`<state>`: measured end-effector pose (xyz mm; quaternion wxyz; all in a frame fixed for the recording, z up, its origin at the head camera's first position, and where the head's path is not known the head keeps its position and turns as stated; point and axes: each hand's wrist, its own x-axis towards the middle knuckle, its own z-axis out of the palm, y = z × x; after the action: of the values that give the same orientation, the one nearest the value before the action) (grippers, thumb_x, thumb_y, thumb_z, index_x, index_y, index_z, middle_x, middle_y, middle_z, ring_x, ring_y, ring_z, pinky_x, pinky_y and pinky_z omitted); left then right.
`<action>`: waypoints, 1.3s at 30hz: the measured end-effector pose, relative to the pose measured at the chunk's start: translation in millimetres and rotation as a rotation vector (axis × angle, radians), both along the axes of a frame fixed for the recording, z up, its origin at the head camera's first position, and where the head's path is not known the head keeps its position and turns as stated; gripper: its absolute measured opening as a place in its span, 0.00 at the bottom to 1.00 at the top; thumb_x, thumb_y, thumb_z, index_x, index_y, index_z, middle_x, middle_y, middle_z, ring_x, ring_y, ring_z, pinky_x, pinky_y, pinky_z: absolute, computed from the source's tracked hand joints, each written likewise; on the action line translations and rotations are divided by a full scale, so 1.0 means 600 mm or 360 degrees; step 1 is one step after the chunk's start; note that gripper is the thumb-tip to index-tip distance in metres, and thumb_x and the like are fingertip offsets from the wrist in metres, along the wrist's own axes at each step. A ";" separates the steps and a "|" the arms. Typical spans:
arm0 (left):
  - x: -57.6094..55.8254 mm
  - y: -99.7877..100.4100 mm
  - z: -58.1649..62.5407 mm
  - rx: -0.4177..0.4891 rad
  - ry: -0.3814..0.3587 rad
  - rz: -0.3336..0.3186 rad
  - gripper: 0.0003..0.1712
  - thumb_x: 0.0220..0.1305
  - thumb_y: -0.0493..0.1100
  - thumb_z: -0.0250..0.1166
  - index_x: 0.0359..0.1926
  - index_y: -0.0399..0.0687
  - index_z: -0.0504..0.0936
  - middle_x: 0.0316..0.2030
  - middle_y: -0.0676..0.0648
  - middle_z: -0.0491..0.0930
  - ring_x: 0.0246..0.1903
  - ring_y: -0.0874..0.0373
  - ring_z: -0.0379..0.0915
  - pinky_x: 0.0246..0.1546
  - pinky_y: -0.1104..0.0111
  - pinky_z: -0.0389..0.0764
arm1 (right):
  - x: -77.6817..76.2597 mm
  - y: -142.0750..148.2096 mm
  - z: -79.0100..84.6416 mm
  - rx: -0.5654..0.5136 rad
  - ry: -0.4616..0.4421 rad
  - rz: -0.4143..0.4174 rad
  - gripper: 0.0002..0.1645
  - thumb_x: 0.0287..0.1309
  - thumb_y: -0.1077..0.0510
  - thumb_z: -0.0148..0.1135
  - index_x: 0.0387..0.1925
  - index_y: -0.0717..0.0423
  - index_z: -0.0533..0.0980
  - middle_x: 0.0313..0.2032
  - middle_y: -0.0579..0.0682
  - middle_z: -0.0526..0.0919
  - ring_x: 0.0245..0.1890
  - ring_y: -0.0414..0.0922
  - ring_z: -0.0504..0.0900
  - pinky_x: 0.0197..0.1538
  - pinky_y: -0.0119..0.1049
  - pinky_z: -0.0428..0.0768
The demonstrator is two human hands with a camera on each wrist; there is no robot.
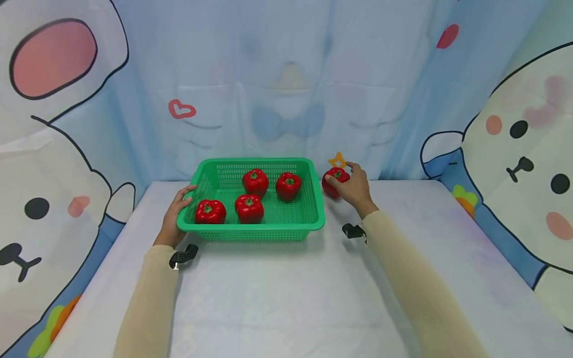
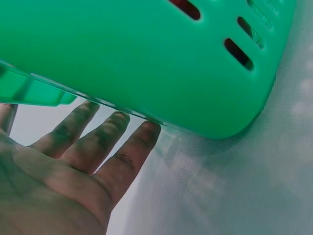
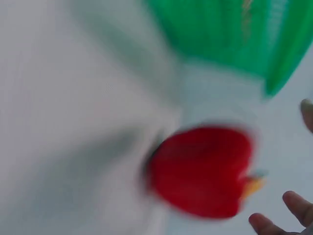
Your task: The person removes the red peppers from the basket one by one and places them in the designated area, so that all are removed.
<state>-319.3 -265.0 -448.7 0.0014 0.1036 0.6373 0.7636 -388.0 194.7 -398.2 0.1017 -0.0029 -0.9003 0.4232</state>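
Note:
A green plastic basket (image 1: 268, 234) stands on the white table, with several red bell peppers (image 1: 249, 209) inside it. My left hand (image 1: 173, 219) rests against the basket's left end. In the left wrist view its fairly straight fingers (image 2: 124, 159) touch the outer wall below the rim. To the right of the basket, another red bell pepper (image 1: 332, 190) sits on the table. My right hand (image 1: 357, 189) reaches over this pepper with thumb and fingers spread. The right wrist view shows gaps between the fingertips (image 3: 261, 225) and the blurred pepper (image 3: 200, 171), its stem toward the hand.
A cloth (image 1: 286, 298) covers the table. Behind it hangs a pale blue curtain (image 1: 286, 59) with cartoon prints, which also lines both sides. Dark wrist cameras (image 1: 183, 256) are strapped under both sleeves.

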 end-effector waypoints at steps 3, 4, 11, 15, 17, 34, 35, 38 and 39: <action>-0.002 0.000 0.002 -0.0005 -0.0004 0.0013 0.25 0.79 0.50 0.41 0.72 0.54 0.55 0.71 0.46 0.52 0.67 0.55 0.56 0.56 0.79 0.73 | 0.034 -0.034 0.027 0.0014 0.0129 0.0163 0.50 0.62 0.44 0.64 0.74 0.60 0.52 0.70 0.67 0.59 0.68 0.63 0.65 0.62 0.59 0.74; -0.002 0.000 0.003 -0.0011 -0.0002 0.0019 0.24 0.79 0.50 0.41 0.72 0.55 0.56 0.71 0.46 0.52 0.67 0.55 0.57 0.56 0.79 0.74 | 0.046 -0.048 0.036 0.0039 0.0159 0.0224 0.49 0.62 0.45 0.65 0.74 0.60 0.53 0.70 0.66 0.59 0.68 0.62 0.65 0.63 0.59 0.73; -0.003 -0.003 0.005 0.0006 -0.0020 0.0043 0.23 0.79 0.49 0.41 0.71 0.57 0.57 0.72 0.45 0.51 0.67 0.55 0.57 0.56 0.80 0.74 | 0.103 -0.144 0.064 0.0161 0.0076 0.0624 0.48 0.59 0.48 0.69 0.74 0.53 0.56 0.71 0.58 0.62 0.69 0.60 0.65 0.65 0.58 0.72; -0.001 -0.005 0.002 0.0020 -0.0025 0.0039 0.23 0.80 0.48 0.40 0.71 0.55 0.56 0.71 0.46 0.53 0.68 0.53 0.55 0.55 0.79 0.74 | 0.108 -0.190 0.056 0.0162 -0.0038 0.0813 0.46 0.58 0.50 0.70 0.73 0.51 0.59 0.71 0.56 0.63 0.69 0.60 0.66 0.63 0.55 0.75; 0.000 -0.006 0.001 0.0024 -0.0020 0.0040 0.23 0.79 0.48 0.41 0.71 0.55 0.56 0.70 0.47 0.53 0.68 0.53 0.56 0.55 0.79 0.74 | 0.106 -0.211 0.050 0.0165 -0.0106 0.0883 0.45 0.58 0.52 0.71 0.73 0.50 0.60 0.71 0.56 0.64 0.69 0.59 0.67 0.63 0.52 0.76; 0.005 -0.004 -0.010 0.0025 0.0000 0.0021 0.24 0.79 0.50 0.43 0.72 0.55 0.56 0.71 0.44 0.53 0.63 0.58 0.62 0.54 0.79 0.76 | 0.086 -0.302 0.021 0.0472 -0.0410 0.0997 0.52 0.56 0.54 0.71 0.76 0.49 0.54 0.71 0.54 0.65 0.70 0.52 0.65 0.67 0.49 0.72; 0.004 -0.003 -0.008 0.0028 0.0000 0.0019 0.24 0.79 0.50 0.43 0.71 0.54 0.57 0.71 0.43 0.53 0.64 0.57 0.61 0.54 0.79 0.76 | 0.085 -0.301 0.020 0.0486 -0.0403 0.0994 0.51 0.57 0.55 0.71 0.76 0.49 0.54 0.71 0.54 0.66 0.70 0.52 0.66 0.67 0.49 0.73; 0.003 -0.001 -0.004 0.0021 0.0006 0.0007 0.25 0.79 0.50 0.43 0.72 0.54 0.56 0.72 0.42 0.51 0.66 0.54 0.59 0.55 0.79 0.75 | 0.084 -0.300 0.020 0.0511 -0.0364 0.0960 0.50 0.56 0.56 0.71 0.75 0.49 0.56 0.70 0.54 0.68 0.69 0.52 0.67 0.66 0.49 0.74; 0.002 -0.001 -0.003 0.0019 0.0006 0.0008 0.25 0.79 0.50 0.43 0.72 0.54 0.56 0.72 0.42 0.51 0.66 0.54 0.59 0.55 0.79 0.75 | 0.083 -0.299 0.020 0.0520 -0.0344 0.0945 0.49 0.55 0.57 0.72 0.75 0.49 0.58 0.69 0.55 0.69 0.68 0.53 0.68 0.65 0.49 0.74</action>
<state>-317.9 -265.3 -450.3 -0.0023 0.1035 0.6330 0.7672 -338.1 15.4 -386.1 -0.1226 0.2305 -0.9232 0.2819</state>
